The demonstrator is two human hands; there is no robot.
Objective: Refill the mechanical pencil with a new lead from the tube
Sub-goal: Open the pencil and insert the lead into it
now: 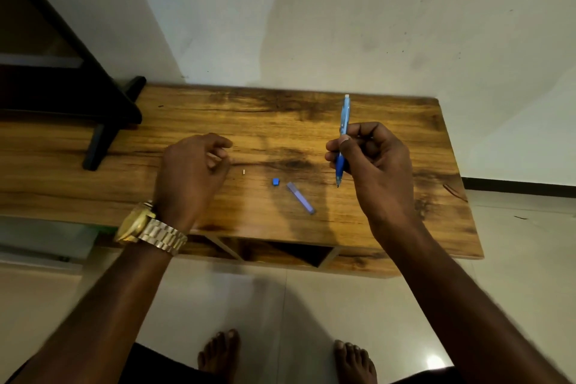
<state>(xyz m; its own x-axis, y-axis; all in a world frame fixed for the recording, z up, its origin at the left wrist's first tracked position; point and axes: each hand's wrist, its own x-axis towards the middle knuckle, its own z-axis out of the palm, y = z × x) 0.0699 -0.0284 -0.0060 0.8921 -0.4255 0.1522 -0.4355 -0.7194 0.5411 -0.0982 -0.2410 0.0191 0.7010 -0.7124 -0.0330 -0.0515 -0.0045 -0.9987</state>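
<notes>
The left hand point(193, 165), gold watch point(140, 221) on its wrist, hovers over the table point(93, 184) with fingers loosely curled, gripping nothing visible. To its right lie a tiny white piece point(243, 171), a blue cap point(275, 182) and the lead tube point(301, 198). Farther right, the right hand point(371, 162) pinches the blue mechanical pencil point(343, 140) nearly upright, tip down.

I cannot tell whether my left hand point(193, 171), blurred and curled, pinches a lead, my right hand point(371, 159) hides the middle of the mechanical pencil point(343, 121), and the small pale piece point(243, 171) is too tiny to identify.
</notes>
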